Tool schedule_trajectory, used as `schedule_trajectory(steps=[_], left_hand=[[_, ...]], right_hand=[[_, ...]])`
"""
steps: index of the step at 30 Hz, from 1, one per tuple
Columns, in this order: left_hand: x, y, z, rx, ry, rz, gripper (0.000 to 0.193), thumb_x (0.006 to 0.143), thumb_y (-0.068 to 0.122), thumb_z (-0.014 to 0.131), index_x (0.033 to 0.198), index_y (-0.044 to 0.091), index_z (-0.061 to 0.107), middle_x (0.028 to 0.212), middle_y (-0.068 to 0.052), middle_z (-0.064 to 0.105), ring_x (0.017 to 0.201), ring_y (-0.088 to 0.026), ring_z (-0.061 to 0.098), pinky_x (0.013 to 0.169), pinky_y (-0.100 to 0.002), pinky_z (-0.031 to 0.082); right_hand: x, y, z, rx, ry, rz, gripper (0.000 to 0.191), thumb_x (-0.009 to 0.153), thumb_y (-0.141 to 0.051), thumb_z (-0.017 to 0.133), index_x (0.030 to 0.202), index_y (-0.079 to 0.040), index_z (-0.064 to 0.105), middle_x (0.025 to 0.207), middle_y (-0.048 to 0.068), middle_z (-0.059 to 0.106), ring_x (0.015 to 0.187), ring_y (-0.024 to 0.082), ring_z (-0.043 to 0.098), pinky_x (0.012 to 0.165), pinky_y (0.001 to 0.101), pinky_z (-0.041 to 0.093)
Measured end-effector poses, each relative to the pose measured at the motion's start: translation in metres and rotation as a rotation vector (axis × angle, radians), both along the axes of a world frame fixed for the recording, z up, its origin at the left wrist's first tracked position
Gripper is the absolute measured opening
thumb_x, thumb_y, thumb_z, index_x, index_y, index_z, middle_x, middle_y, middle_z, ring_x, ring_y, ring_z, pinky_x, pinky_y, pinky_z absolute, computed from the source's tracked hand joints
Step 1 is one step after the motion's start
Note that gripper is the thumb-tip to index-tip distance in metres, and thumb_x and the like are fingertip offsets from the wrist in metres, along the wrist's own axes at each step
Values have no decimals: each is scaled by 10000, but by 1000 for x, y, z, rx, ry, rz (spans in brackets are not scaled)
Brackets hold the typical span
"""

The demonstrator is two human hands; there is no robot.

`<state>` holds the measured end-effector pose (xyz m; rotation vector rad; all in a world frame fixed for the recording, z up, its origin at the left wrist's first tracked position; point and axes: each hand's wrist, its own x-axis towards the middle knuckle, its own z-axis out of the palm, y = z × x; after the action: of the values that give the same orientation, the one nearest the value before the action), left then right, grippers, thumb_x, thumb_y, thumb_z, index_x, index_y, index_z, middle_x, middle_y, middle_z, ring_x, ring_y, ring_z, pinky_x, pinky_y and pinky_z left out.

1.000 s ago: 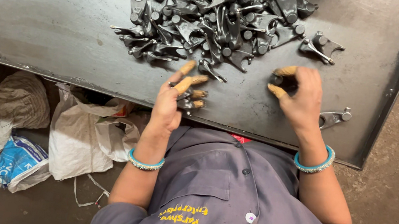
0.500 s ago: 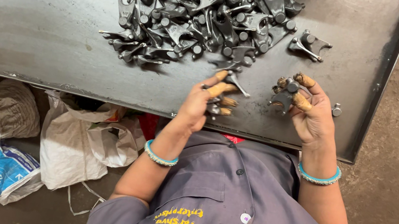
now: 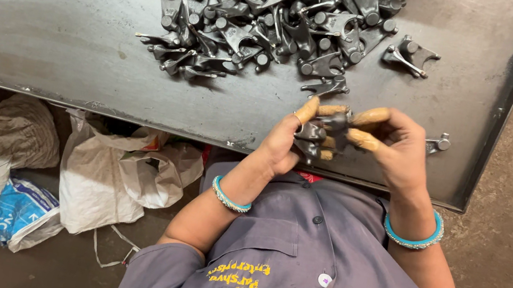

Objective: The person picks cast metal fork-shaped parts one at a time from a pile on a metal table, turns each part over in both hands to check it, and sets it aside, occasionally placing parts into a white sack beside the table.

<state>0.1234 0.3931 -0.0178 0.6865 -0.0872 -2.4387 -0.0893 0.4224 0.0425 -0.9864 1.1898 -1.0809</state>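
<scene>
both hands, left hand (image 3: 284, 145) and right hand (image 3: 396, 147), clasp one dark metal part (image 3: 323, 133) just below the pile (image 3: 272, 13) on the table (image 3: 46, 22); most of that pile looks untouched.

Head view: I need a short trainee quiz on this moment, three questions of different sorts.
1. True or false: the left hand and the right hand both grip the dark metal parts held between them.
2. Where is the pile of metal parts? A: on the grey metal table, beyond the hands. B: on the floor. C: in a bag.
3. Short answer: what is worn on both wrists?

Key
1. True; the tan-covered fingertips close on the parts.
2. A.
3. A light blue bangle on each wrist.
</scene>
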Motion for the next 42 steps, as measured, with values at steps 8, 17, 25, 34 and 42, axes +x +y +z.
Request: schedule_trajectory(steps=[8, 17, 25, 34, 42], left_hand=[[28, -11, -6, -26, 93, 110, 532, 1116, 358, 515, 1481, -29, 528, 1260, -216, 691, 1103, -308, 694, 923, -464, 595], [36, -19, 10, -128, -29, 57, 620, 1029, 296, 561, 1600, 131, 383, 1191, -239, 697, 978, -322, 725, 760, -462, 614], [26, -14, 12, -68, 41, -16, 640, 1055, 279, 558, 1646, 143, 354, 1187, -233, 705, 953, -293, 734, 745, -425, 619], [21, -7, 12, -50, 0, -19, 640, 1057, 235, 591, 1650, 140, 370, 1127, -180, 700, 919, -261, 725, 749, -415, 612], [9, -6, 0, -21, -31, -45, 621, 1023, 240, 637, 1604, 141, 441, 920, -55, 642, 818, -223, 695, 722, -430, 614]], right_hand=[[16, -11, 17, -169, 825, 28, 319, 795, -46, 868, 1062, -12, 696, 975, 112, 711, 875, 208, 669, 755, 301, 556], [-19, -4, -5, -131, 714, -206, 274, 900, -18, 803, 1141, -17, 673, 1104, 88, 743, 982, 198, 738, 880, 320, 586], [13, -10, -4, -311, 1037, -107, 456, 745, -97, 925, 1116, -10, 674, 1058, 116, 679, 1017, 297, 603, 889, 407, 528], [0, -4, -22, -242, 723, -198, 413, 772, -18, 914, 1091, -30, 650, 1071, 94, 697, 1004, 233, 664, 909, 353, 551], [-33, 16, -55, -120, -169, -286, 425, 858, 113, 811, 1152, -86, 578, 1164, 84, 714, 1087, 190, 690, 988, 362, 586]])
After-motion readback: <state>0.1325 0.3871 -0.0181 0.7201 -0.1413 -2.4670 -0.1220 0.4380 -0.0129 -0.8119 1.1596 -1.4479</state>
